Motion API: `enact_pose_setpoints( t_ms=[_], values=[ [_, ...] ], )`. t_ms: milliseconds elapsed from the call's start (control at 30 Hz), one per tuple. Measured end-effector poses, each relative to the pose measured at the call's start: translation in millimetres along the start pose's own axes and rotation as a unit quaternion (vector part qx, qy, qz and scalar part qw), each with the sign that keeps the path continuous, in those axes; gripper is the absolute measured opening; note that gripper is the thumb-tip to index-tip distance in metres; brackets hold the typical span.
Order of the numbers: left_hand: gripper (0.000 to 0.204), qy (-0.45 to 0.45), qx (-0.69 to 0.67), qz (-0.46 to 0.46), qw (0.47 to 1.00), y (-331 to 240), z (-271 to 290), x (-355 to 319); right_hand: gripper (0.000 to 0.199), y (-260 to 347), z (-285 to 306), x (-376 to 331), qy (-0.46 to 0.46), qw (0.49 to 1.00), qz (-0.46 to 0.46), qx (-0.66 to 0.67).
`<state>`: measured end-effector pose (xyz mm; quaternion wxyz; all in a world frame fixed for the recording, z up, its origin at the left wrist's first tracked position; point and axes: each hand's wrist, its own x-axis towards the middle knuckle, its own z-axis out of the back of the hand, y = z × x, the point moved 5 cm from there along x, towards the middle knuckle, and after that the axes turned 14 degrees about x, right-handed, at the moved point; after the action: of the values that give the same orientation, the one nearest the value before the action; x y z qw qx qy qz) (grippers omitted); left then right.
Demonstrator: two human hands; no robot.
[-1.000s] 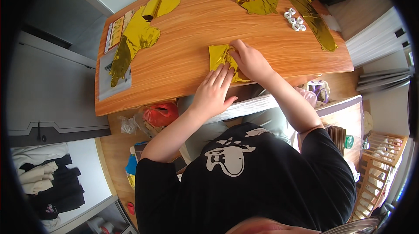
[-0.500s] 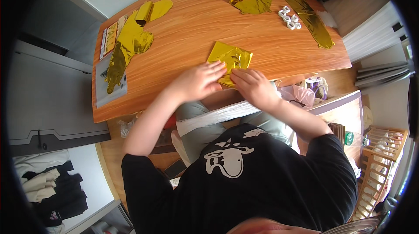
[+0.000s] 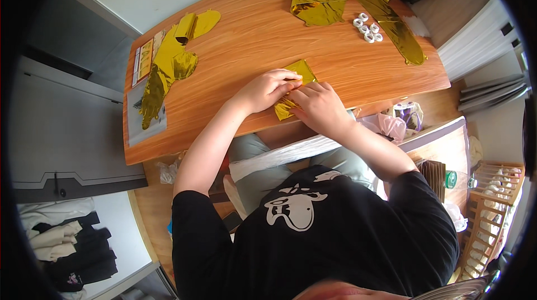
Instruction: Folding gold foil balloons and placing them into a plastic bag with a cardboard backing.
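At the near edge of the wooden table [image 3: 240, 54] lies a folded piece of gold foil [image 3: 304, 69], which looks like a flat, deflated foil balloon. My left hand [image 3: 271, 90] bends over its left side, fingers curled together on the foil. My right hand [image 3: 323, 107] grips it from the right, its fingertips close to those of the left hand. Both hands cover the middle of the foil; a far corner and a crinkled near corner show.
More flat gold foil shapes lie at the left [image 3: 173, 57], far back [image 3: 319, 1] and right [image 3: 394, 23]. Several small white ribbon rolls [image 3: 367, 29] sit between the latter two. A printed sheet [image 3: 143, 62] and a clear plastic bag [image 3: 137, 124] lie at the left edge.
The foil piece is narrower, with its left part folded over toward the right. My left hand has moved right and its fingers have curled from lying flat; my right hand's fingers have bent inward.
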<state>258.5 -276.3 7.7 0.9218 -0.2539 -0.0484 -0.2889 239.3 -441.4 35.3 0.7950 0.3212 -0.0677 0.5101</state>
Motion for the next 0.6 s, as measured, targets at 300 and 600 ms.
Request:
enact_pose_setpoints(
  t_ms=[300,600],
  values=[
    [0.05,0.031,-0.056,-0.029,0.998,14.3,-3.9,-2.3,0.033,-20.4,12.9,8.6,0.071,0.98,0.172,0.066],
    [0.037,0.047,-0.046,0.011,0.998,0.7,0.3,-0.3,0.024,-35.0,9.4,7.7,-0.024,0.986,0.092,0.134]
  ],
)
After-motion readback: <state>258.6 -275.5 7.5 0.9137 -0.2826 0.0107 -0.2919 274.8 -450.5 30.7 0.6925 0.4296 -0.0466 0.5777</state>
